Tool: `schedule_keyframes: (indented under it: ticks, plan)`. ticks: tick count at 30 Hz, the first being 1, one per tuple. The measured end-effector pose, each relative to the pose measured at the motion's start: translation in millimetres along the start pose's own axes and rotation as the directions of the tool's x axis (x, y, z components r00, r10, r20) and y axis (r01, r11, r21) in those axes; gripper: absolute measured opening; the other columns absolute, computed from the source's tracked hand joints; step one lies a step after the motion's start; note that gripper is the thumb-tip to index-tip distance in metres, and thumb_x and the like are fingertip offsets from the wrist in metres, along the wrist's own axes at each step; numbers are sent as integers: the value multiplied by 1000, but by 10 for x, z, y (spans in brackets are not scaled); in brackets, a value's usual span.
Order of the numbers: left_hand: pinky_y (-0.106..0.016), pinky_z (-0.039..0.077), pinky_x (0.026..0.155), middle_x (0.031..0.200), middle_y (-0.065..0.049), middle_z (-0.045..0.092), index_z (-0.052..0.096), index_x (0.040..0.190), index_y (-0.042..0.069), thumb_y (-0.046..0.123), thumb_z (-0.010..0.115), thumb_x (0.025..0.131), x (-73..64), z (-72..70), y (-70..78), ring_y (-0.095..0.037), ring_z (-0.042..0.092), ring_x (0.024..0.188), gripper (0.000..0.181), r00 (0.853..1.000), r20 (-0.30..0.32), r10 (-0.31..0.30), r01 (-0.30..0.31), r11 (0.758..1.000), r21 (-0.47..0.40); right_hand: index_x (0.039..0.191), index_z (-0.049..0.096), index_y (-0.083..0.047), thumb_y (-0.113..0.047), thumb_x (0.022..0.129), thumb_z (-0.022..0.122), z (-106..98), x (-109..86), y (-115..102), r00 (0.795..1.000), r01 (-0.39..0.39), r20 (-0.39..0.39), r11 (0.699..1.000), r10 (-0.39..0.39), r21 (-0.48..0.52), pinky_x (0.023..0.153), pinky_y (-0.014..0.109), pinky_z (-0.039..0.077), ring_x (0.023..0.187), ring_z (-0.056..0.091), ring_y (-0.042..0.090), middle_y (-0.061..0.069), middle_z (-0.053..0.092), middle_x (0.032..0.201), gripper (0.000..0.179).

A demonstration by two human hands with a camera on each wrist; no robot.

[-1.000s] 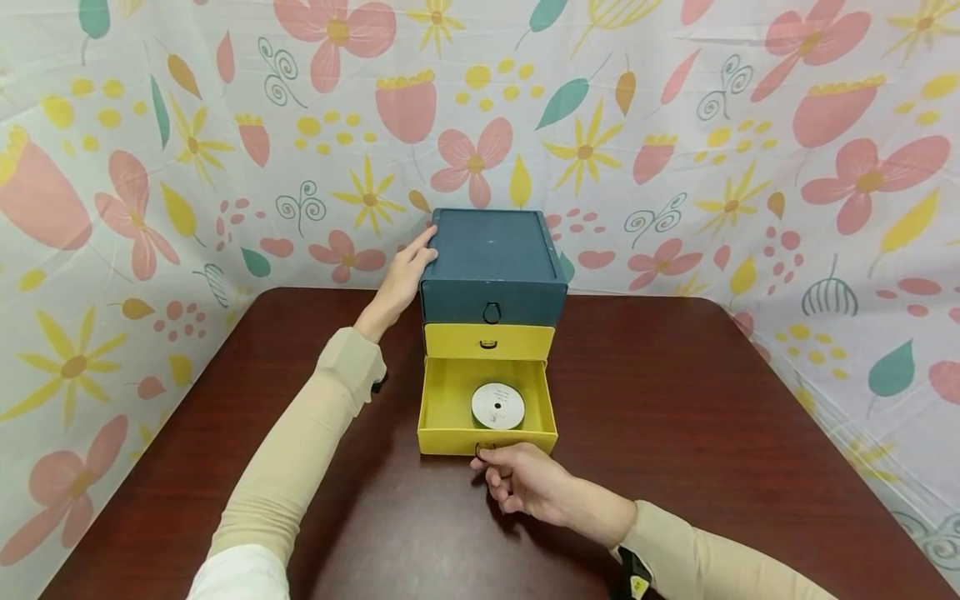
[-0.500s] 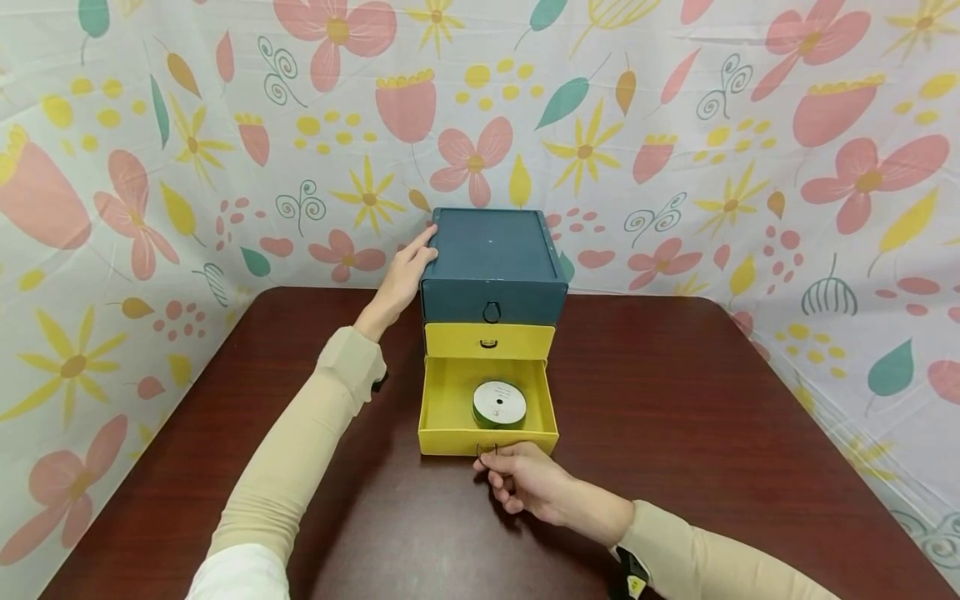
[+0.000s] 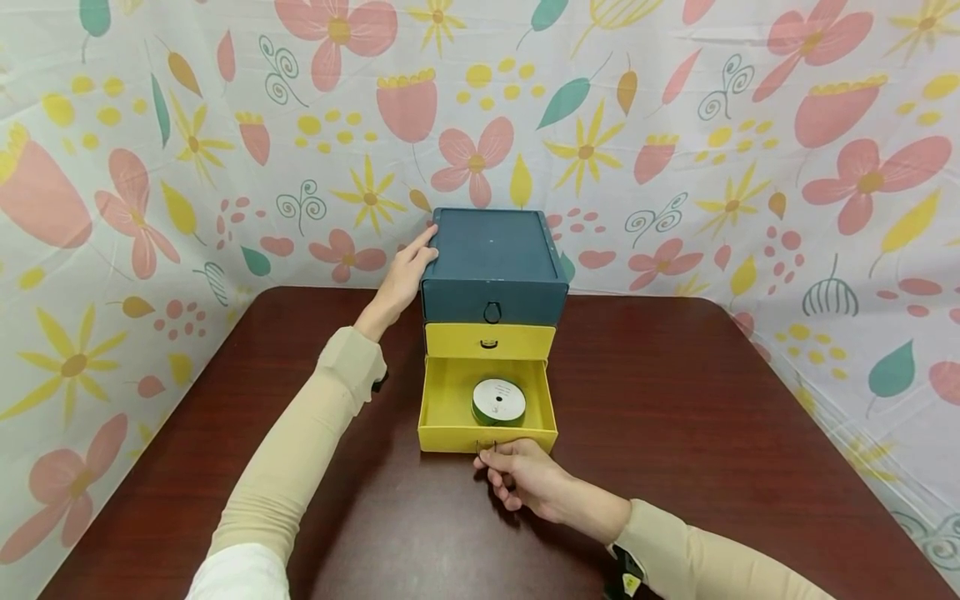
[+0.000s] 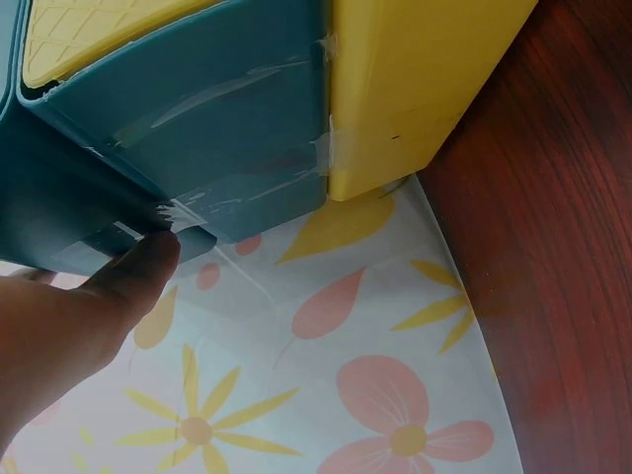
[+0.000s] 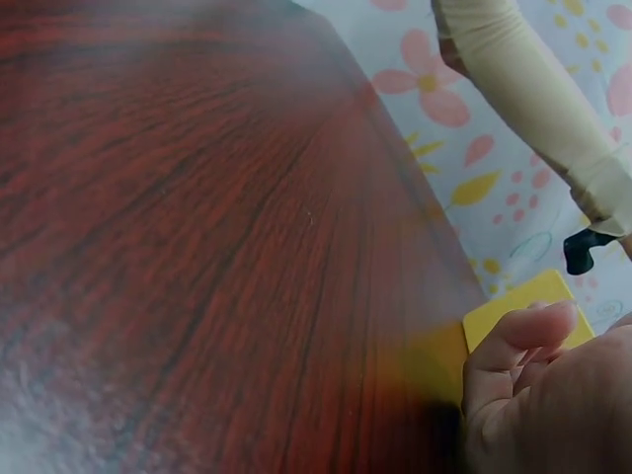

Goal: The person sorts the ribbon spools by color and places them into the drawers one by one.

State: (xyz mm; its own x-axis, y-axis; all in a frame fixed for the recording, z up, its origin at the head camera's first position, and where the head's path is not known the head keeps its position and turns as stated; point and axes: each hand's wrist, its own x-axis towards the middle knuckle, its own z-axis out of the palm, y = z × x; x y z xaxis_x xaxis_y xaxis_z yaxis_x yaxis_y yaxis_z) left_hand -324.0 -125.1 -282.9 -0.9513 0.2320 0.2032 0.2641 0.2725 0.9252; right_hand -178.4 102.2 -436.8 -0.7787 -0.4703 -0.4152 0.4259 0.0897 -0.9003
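A small chest of stacked drawers has a dark blue top unit (image 3: pixel 491 250) and yellow drawers below. Its bottom yellow drawer (image 3: pixel 448 439) is pulled out, and a flat round spool (image 3: pixel 498 400) with a white label and green edge lies inside. My right hand (image 3: pixel 531 482) pinches the black loop handle on that drawer's front between thumb and forefinger. My left hand (image 3: pixel 401 273) rests against the left edge of the blue unit with extended fingers. In the left wrist view, a finger (image 4: pixel 146 272) touches the blue wall.
A middle yellow drawer (image 3: pixel 453 342) with a black handle is closed, and so is the blue drawer above it. The chest stands on a dark red-brown wooden table (image 3: pixel 660 400). Behind the table hangs a flower-patterned white cloth (image 3: pixel 600 83).
The bottom drawer has slid very slightly inward, with my right hand still on its handle. My left hand has kept its place on the blue unit.
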Motion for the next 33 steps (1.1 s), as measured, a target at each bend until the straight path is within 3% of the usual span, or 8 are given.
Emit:
schedule_keyframes:
  ticks: [10,20,33]
  plan:
    - [-46,18,122,163,-4,17,22,156,19,25,34,103,10,5,-27,-24,16,151,55,1000,-2,-17,17,1000,4,105,59,5,-20,100,50,-42,24,-26,999,37,-5,999,-37,-4,43,16,32,49,40,6,-6,47,61,27]
    - [-45,19,122,162,5,19,24,155,28,34,36,103,199,17,-306,-18,17,150,53,999,-32,13,-13,1000,-24,103,58,3,-21,100,50,-71,70,-34,998,59,-21,998,-59,-3,42,16,33,49,40,6,-6,47,61,25]
    - [-47,19,121,162,5,21,26,154,28,34,36,102,182,21,-308,-19,18,150,53,998,-48,31,-32,999,-3,103,58,3,-20,101,48,-83,142,-49,997,67,-38,998,-67,-3,43,17,33,49,40,6,-7,46,60,25]
